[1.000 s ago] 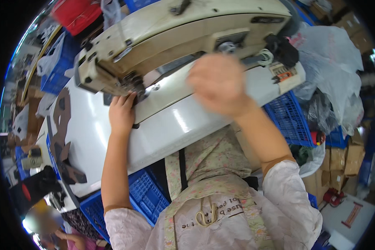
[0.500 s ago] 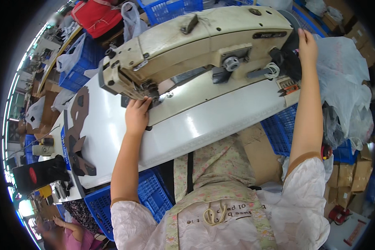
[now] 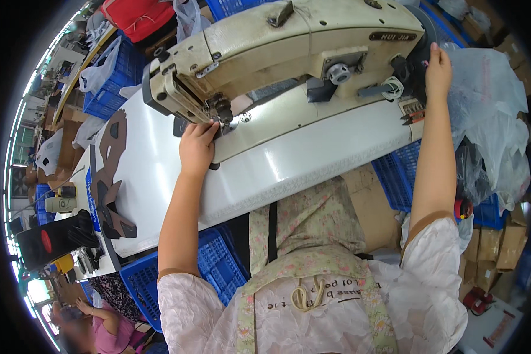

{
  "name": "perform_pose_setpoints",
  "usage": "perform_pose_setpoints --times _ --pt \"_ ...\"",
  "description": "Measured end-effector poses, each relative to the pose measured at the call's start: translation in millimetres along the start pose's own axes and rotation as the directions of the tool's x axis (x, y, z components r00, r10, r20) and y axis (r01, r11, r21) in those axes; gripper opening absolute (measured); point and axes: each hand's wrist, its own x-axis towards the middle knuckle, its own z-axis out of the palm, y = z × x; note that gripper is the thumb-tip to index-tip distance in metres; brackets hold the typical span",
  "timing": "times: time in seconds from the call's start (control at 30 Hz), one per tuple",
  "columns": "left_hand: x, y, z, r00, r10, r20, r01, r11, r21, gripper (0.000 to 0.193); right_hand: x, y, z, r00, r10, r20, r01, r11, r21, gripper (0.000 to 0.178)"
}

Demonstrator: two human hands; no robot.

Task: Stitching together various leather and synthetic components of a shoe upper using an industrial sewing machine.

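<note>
A cream sewing machine (image 3: 265,53) with a long arm stands on a white table. My left hand (image 3: 197,147) is at its needle end, with thumb and fingers pressed together beside the presser foot (image 3: 223,111). Whatever these fingers hold is too small or hidden to make out. A small dark flat piece (image 3: 181,127) lies just beyond that hand. At the machine's right end, my right hand (image 3: 438,75) rests with its fingers round the rim of the dark handwheel (image 3: 426,36). Part of the wheel is hidden behind the hand.
Dark brown cut pieces (image 3: 113,159) lie along the left of the white tabletop (image 3: 153,194). Blue crates (image 3: 221,259) sit beneath the table. Clear plastic bags (image 3: 484,100) are heaped at the right. A person in pink (image 3: 109,330) sits at the lower left.
The view has shifted slightly, so the machine appears a little higher and further right. My left hand stays by the presser foot and my right hand stays on the handwheel.
</note>
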Motion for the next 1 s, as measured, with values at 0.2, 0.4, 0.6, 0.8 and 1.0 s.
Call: perform_pose_setpoints --times 0.2,0.4,0.6,0.8,1.0 --pt "6 -1 -8 0.998 0.025 0.055 -0.024 0.999 -0.028 0.041 17 -23 -11 0.996 -0.051 0.078 0.074 0.944 -0.322 0.054" --pt "6 -8 -10 0.980 -0.018 0.197 0.014 1.000 0.022 0.045 7 -2 -31 0.970 -0.153 0.190 0.182 0.973 -0.140 0.041" --pt "11 -13 -8 0.965 0.027 0.261 -0.038 0.999 0.036 0.042 -83 7 -86 0.668 -0.054 0.742 0.563 0.688 -0.457 0.020" --pt "22 -8 -11 0.938 -0.006 0.346 0.034 0.997 -0.075 0.042 -89 14 -83 0.627 -0.134 0.767 0.595 0.718 -0.361 0.021" --pt "28 -11 -15 0.900 -0.127 0.416 0.165 0.985 -0.056 0.037 -78 -7 -77 0.405 -0.040 0.913 0.696 0.662 -0.280 0.011"
